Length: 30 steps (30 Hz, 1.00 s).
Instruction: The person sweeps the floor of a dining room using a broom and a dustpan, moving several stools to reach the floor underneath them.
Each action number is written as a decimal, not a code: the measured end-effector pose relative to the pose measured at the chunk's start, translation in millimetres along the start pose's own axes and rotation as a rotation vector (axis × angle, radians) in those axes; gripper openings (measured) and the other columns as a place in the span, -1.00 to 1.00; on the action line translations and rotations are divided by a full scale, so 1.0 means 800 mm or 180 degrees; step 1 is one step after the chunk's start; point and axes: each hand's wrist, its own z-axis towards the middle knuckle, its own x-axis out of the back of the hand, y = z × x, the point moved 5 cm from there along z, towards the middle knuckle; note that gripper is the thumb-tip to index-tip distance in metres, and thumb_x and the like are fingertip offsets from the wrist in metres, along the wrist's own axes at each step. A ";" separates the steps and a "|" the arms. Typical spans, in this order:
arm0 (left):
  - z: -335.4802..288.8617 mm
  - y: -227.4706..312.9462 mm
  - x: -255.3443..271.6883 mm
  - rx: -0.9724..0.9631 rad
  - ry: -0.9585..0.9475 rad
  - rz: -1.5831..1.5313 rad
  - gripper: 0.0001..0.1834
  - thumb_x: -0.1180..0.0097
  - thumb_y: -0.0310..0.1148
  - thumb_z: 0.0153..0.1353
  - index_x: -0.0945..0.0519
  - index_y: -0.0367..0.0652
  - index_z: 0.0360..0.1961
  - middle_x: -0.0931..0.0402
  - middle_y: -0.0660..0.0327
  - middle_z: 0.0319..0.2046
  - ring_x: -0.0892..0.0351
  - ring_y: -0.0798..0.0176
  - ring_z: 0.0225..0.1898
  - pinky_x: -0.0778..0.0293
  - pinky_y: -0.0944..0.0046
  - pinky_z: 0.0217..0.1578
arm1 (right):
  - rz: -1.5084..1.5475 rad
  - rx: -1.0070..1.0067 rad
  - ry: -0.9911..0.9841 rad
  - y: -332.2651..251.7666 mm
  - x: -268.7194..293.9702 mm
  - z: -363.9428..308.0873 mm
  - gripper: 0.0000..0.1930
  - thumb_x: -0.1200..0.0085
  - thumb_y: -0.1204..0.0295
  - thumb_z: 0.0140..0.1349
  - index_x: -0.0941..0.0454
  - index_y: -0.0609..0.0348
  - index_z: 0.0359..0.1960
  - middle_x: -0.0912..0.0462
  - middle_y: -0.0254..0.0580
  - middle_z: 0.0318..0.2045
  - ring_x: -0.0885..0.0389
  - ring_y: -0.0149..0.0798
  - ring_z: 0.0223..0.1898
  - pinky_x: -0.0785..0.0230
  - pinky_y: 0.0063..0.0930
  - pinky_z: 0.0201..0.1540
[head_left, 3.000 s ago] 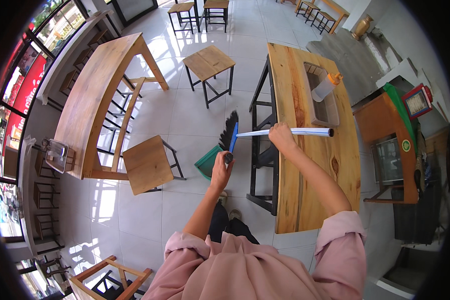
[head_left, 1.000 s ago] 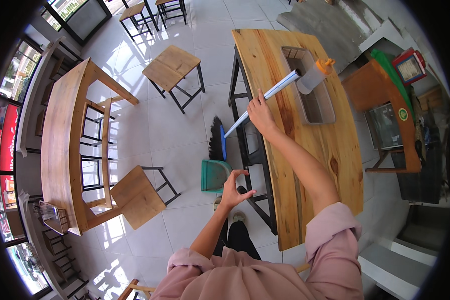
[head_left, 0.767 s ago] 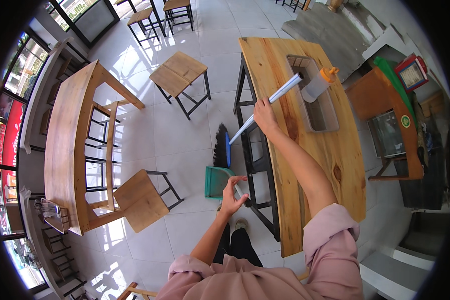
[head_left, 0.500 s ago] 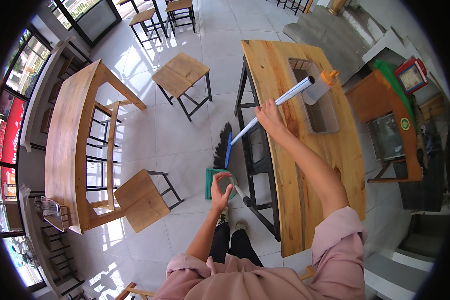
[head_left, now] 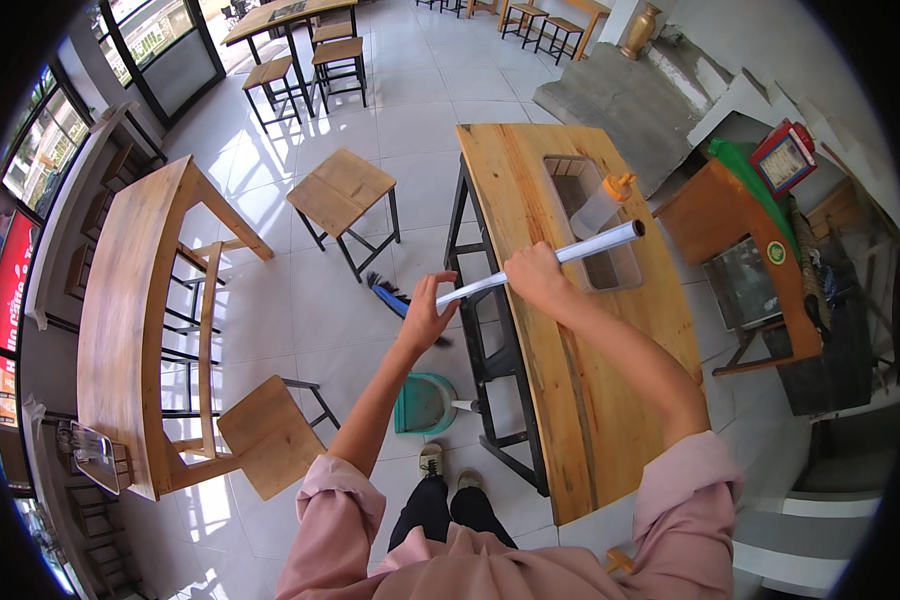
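Note:
A broom with a pale blue-and-white handle (head_left: 602, 243) slants across me, its top end over the wooden table (head_left: 500, 175). My right hand (head_left: 538, 275) is wrapped round the upper part of the handle. Lower on the handle, my left hand (head_left: 430, 312) curls its fingers and thumb about it. Beyond that hand, the blue broom head (head_left: 388, 297) with dark bristles is down by the floor, partly hidden by my fingers. On the tiles before my feet lies a green dustpan (head_left: 402, 408), its light handle (head_left: 466, 406) pointing toward the table's legs.
The table carries a clear plastic tray (head_left: 625, 272) and a squeeze bottle (head_left: 598, 212) with an orange cap. A wooden stool (head_left: 342, 190) stands ahead, another stool (head_left: 270, 435) at left beside a long wooden table (head_left: 130, 320). An orange-brown wooden cabinet (head_left: 715, 215) is at right.
My left hand has risen from above the dustpan to the broom handle and closed round it. The broom head has swung leftward and the handle tilts flatter. The dustpan now shows more fully.

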 end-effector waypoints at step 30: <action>-0.038 -0.031 -0.143 -0.0116 -0.1410 0.0425 -0.65 -0.05 -0.37 0.02 -0.40 -0.10 -0.10 -0.45 0.15 -0.24 -0.45 0.01 -0.25 -0.41 0.14 -0.25 | -0.0455 -0.0174 -0.0132 -0.046 -0.075 -0.097 -0.90 0.04 0.39 0.03 -0.55 -0.01 -0.51 -0.53 -0.37 -0.53 -0.49 -0.36 -0.38 -0.13 -0.44 -0.30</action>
